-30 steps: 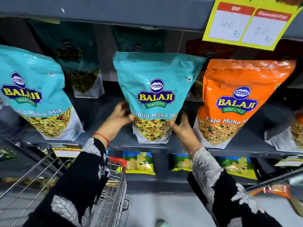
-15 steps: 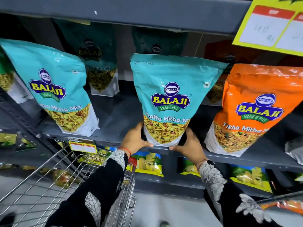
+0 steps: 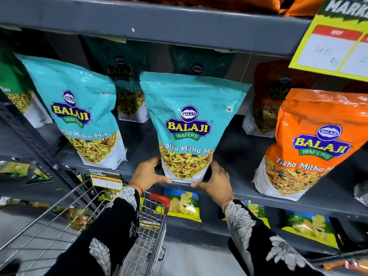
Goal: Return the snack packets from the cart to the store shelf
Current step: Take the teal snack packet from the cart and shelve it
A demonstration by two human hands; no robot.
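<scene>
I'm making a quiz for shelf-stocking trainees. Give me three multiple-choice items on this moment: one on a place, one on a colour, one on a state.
1. Where does the teal packet between the hands stand?
A. In the cart
B. At the front edge of the grey shelf
C. On the floor

2. What colour is the Tikha Mitha Mix packet to its right?
A. Orange
B. Purple
C. White

3. How is the teal packet held?
A. One hand pinches its top
B. Both hands cup its base
C. No hand touches it

Answers:
1. B: its base sits on the grey shelf, above the cart.
2. A: its front is orange.
3. B: the left hand and right hand clasp the bottom corners, the packet upright.
</scene>
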